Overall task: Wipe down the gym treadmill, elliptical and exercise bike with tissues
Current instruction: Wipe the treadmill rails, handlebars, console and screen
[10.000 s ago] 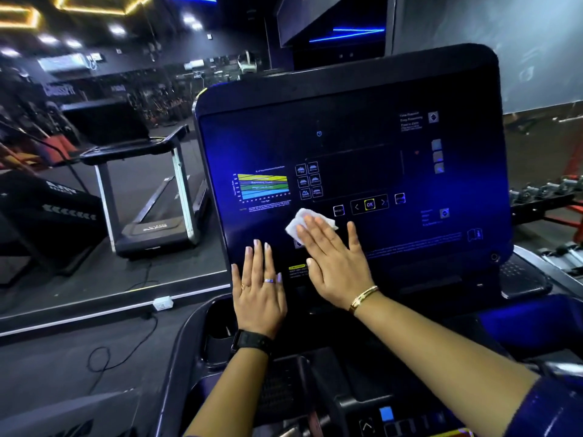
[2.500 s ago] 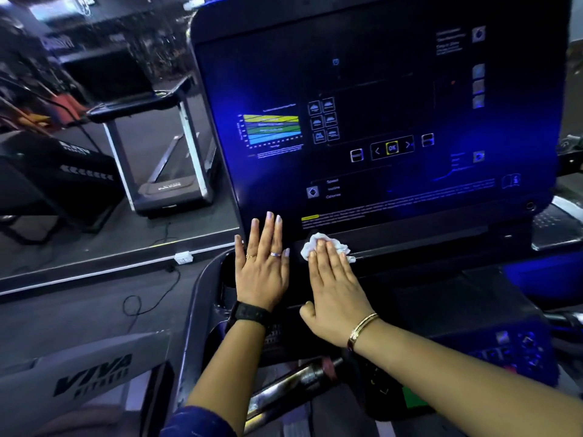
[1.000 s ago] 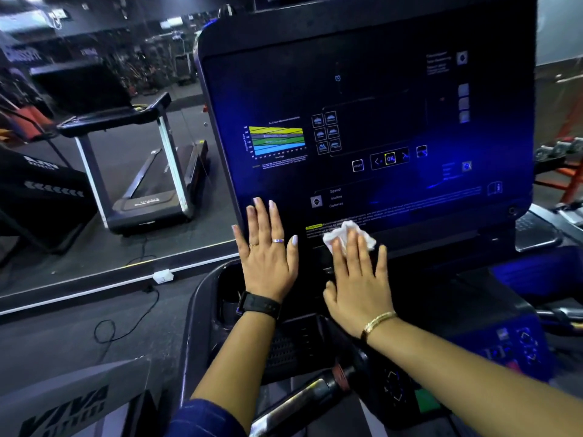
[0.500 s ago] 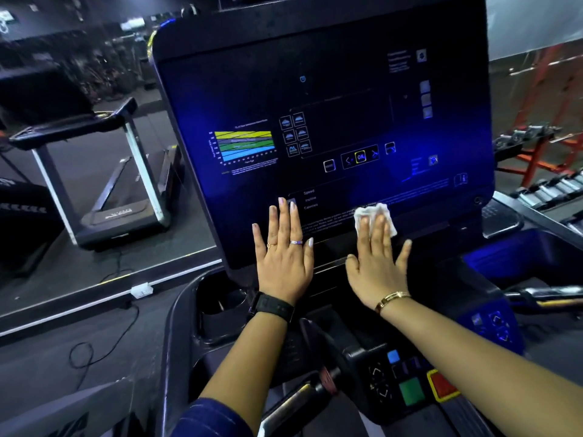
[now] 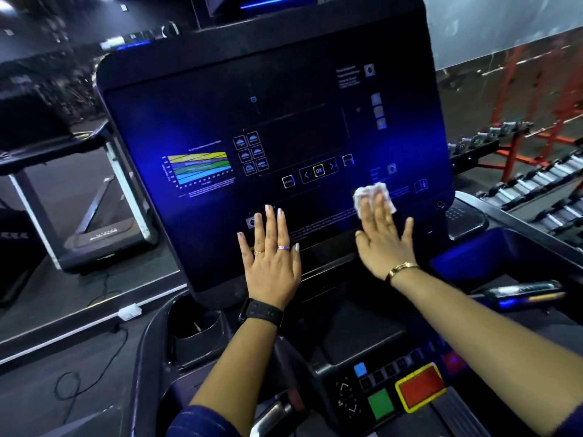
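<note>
A dark treadmill console [image 5: 284,89] with a glossy blue-lit panel fills the view. My right hand [image 5: 383,238] lies flat with straight fingers and presses a crumpled white tissue [image 5: 373,195] against the lower right of the panel, below the OK button. The tissue shows above my fingertips. My left hand [image 5: 273,257] rests flat on the lower middle of the panel with its fingers straight and holds nothing. It wears rings and a black watch.
Below the panel sit a control pad with a red stop button [image 5: 419,386] and a green button [image 5: 380,403]. A cup holder [image 5: 195,326] lies at the lower left. Another treadmill [image 5: 94,216] stands on the left. A dumbbell rack [image 5: 536,178] is on the right.
My right hand has slid the tissue rightward and a little up along the panel's lower part. My left hand stays flat near the lower middle. The camera view has shifted right.
</note>
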